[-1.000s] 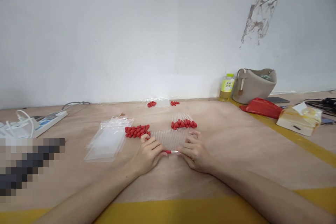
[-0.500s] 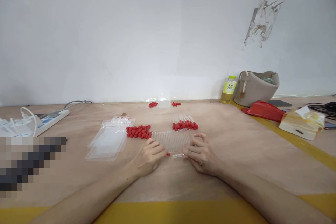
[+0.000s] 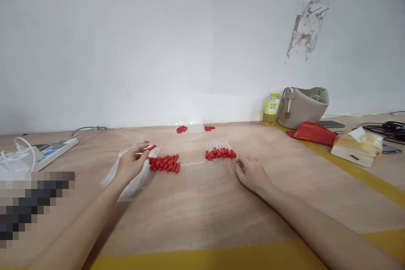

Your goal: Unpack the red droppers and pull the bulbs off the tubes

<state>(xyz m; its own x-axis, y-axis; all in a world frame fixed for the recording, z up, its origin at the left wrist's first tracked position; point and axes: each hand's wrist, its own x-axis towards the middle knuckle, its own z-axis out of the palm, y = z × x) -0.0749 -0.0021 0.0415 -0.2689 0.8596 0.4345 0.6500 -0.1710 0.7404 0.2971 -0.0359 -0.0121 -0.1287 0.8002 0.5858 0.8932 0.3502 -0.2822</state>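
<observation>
My left hand is raised over a stack of clear plastic bags, pinching a red rubber dropper bulb between thumb and fingers. To its right lies a pile of similar red bulbs. A row of clear glass tubes lies side by side on the table in front of me. At the right end of that row rests my right hand, fingers curled and tips together; what they hold, if anything, is hard to see. Just beyond the row, finished-looking droppers lie with red bulbs toward me.
Small red bulbs lie on clear plastic by the wall. A power strip with cables stands at left. At right are a tea bottle, a grey bag, a red pouch, a tissue pack and black cables.
My left hand has left the tubes, moved left and lifted, and now holds a red bulb. My right hand has shifted slightly to the right and away from me. The tubes now lie more spread out.
</observation>
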